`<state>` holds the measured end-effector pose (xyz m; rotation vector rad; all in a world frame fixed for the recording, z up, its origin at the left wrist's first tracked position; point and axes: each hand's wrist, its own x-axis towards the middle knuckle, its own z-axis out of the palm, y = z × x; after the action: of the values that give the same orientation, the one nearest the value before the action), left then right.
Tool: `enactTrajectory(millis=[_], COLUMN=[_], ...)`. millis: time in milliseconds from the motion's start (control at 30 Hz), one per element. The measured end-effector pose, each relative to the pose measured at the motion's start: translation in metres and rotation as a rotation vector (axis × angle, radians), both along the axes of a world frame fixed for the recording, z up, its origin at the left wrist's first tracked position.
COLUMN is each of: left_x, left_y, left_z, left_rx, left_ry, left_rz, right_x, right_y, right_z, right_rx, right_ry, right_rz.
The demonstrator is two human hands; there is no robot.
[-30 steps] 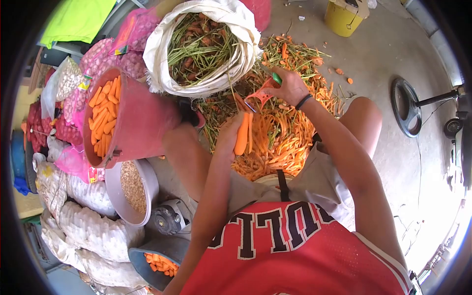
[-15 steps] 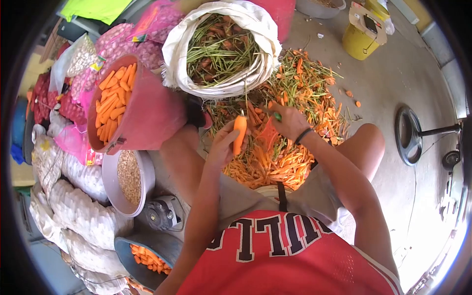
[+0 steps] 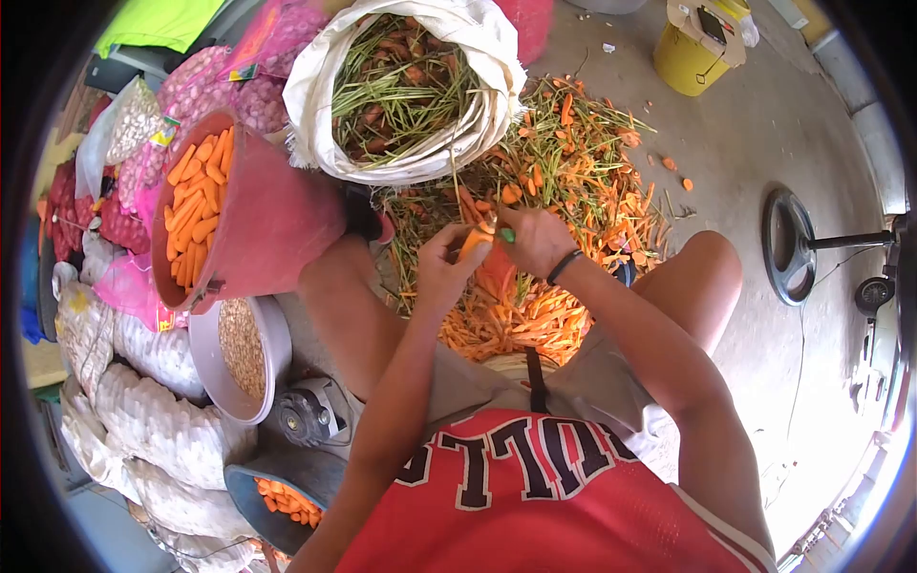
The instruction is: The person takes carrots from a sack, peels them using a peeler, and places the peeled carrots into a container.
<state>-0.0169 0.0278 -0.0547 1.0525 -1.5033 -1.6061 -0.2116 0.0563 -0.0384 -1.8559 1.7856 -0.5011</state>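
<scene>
My left hand [image 3: 443, 267] is closed around a peeled orange carrot [image 3: 477, 240], its top end pointing up and to the right. Close beside that end, my right hand [image 3: 538, 243] grips a small tool with a green handle [image 3: 506, 234]; its working part is too blurred to make out. Below both hands lies a heap of orange carrot peelings [image 3: 516, 310] between my knees. A white sack [image 3: 308, 91] of unpeeled carrots and green stems stands just beyond.
To the left, a tilted red bucket [image 3: 277, 215] holds peeled carrots. Near it stand a basin [image 3: 275, 353] of small tan pieces, a dark bucket [image 3: 330, 468] with carrots, and white sacks [image 3: 158, 411]. A yellow bucket [image 3: 680, 67] and a black wheel [image 3: 772, 250] are on the right.
My right hand has moved left, bringing the green-handled tool up to the carrot's top end. The carrot has tilted from nearly upright toward the right. The whole view has shifted slightly.
</scene>
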Motion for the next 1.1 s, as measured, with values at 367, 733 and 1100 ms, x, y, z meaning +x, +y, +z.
enactTrajectory(millis=[367,733,1100], left_x=[0.106,0.066,0.052], left_y=[-0.179,-0.265,-0.321], left_z=[0.059,0.074,-0.045], left_rx=[0.005,-0.172,-0.655], left_ry=[0.632,-0.274,-1.443], left_rz=[0.474,0.090,-0.847], right_x=[-0.026,-0.012,-0.016], right_y=[-0.008,-0.047,-0.059], right_z=[-0.064,-0.034,-0.047], right_rx=[0.672,0.622,0.628], right_ry=[0.271,0.183,0.122], right_rz=[0.283,0.340,0.319])
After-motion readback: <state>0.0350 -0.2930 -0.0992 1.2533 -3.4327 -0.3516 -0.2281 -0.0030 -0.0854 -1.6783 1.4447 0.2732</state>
